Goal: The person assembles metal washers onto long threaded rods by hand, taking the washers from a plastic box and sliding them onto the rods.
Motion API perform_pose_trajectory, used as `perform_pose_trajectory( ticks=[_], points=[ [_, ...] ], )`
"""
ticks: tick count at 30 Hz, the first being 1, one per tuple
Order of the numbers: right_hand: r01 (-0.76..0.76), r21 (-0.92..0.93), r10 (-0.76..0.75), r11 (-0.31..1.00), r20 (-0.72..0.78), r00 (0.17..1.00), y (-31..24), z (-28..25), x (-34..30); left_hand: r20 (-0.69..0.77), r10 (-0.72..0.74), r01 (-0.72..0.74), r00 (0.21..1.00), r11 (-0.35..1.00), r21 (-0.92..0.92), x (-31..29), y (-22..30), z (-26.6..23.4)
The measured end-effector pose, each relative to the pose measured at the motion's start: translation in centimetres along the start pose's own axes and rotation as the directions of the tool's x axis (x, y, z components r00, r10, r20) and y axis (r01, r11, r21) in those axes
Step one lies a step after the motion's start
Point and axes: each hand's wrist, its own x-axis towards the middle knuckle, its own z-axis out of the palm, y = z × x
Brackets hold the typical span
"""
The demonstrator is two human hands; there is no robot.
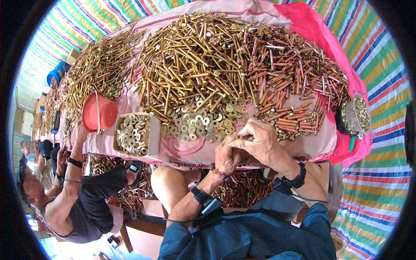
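Note:
My left hand and my right hand meet over the table's near edge. Both are closed, with fingertips pressed together; whatever they hold is hidden or too small to name. Just beyond them lie loose brass-coloured washers. Long yellowish bolts are heaped behind the washers. To the right spreads a pile of reddish metal sleeves, and a smaller group of copper-coloured sleeves lies nearer my right hand, with small nuts along its front.
A cardboard box of washers stands at left. Beside it a co-worker's hand touches a tilted red bucket. A clear tub of nuts stands far right. Pink cloth covers the table; more metal parts lie below it.

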Motion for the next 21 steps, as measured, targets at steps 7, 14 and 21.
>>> perform_pose_trajectory(
  ticks=[7, 14, 21],
  points=[
    [0.126, -0.042, -0.129, 0.991, -0.097, 0.987, 0.4, 0.4, -0.3, 0.092, -0.042, 0.038, 0.995, 0.999, 0.039, -0.6, -0.3, -0.4],
    [0.103, 0.035, -0.098, 0.994, -0.119, 0.988, -0.4, 0.5, 0.3, 0.047, -0.053, 0.052, 0.998, 0.999, 0.012, -0.3, -0.2, -0.5],
    [-0.131, -0.08, 0.12, 0.988, -0.124, 0.985, 2.4, -0.3, 3.3, 0.364, -0.17, 0.206, 0.916, 0.976, -0.063, 1.3, 2.2, -2.6]
  ],
)
